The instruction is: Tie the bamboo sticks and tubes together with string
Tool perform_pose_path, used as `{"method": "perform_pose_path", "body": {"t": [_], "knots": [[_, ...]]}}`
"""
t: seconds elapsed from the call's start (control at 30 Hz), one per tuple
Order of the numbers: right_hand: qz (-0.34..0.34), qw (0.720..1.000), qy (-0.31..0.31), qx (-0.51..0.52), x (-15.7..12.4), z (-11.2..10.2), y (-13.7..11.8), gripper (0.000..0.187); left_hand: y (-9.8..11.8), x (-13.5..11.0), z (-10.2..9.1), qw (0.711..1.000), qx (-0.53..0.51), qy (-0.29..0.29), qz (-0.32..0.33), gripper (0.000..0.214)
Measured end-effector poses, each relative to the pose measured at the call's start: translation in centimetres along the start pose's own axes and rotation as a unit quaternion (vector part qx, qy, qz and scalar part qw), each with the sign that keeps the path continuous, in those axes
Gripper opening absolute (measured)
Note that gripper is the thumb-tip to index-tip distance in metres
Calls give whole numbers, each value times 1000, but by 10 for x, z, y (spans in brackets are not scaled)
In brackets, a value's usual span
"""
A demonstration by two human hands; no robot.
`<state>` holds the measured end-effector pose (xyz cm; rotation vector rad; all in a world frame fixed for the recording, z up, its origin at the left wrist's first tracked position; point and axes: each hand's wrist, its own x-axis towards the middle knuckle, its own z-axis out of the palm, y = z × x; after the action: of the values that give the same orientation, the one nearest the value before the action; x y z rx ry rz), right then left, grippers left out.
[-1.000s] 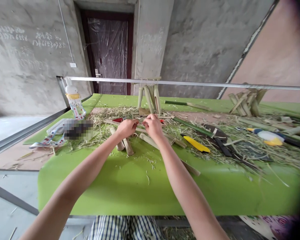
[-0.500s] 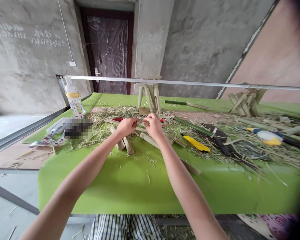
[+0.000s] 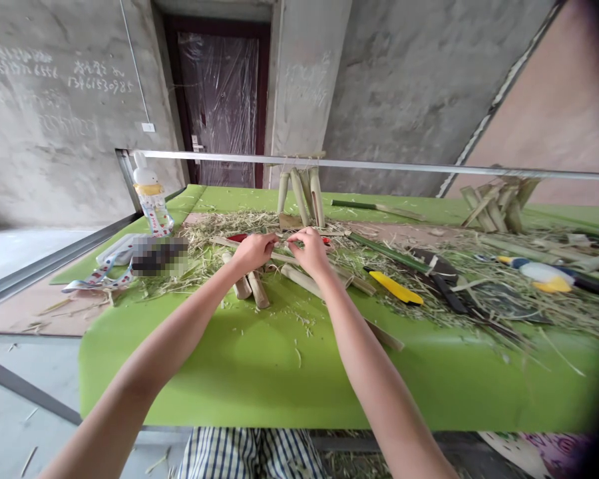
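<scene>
Both my hands are stretched out over a green mat (image 3: 259,372) on the table. My left hand (image 3: 254,251) is closed in a pinch, and my right hand (image 3: 310,251) is closed in a pinch close beside it. Between their fingertips runs something thin, perhaps a bamboo strip (image 3: 282,241), too small to name surely. Short bamboo tube pieces (image 3: 252,287) lie just under my left hand. A longer bamboo stick (image 3: 304,281) lies under my right wrist. Red-handled scissors (image 3: 237,237) peek out behind my left hand.
Bamboo shavings (image 3: 209,233) litter the table. A yellow utility knife (image 3: 393,287) and a dark blade (image 3: 444,276) lie right of my hands. Tied bamboo bundles (image 3: 299,193) stand at the back under a metal rail (image 3: 379,166). A bottle (image 3: 150,203) stands at the left.
My hands have stayed in the same spot, fingertips drawing slightly closer together around the thin piece. The view has shifted a little.
</scene>
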<state>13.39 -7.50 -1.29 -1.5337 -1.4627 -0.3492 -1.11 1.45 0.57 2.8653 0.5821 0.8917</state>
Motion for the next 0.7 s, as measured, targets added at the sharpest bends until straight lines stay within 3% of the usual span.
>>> {"method": "perform_pose_path", "body": {"t": [0.53, 0.7], "knots": [[16, 998, 7, 56, 1, -1, -2, 7, 0, -1, -3, 1000, 21, -10, 1, 32], [45, 994, -15, 101, 4, -6, -1, 8, 1, -2, -4, 999, 14, -3, 32, 33]]}}
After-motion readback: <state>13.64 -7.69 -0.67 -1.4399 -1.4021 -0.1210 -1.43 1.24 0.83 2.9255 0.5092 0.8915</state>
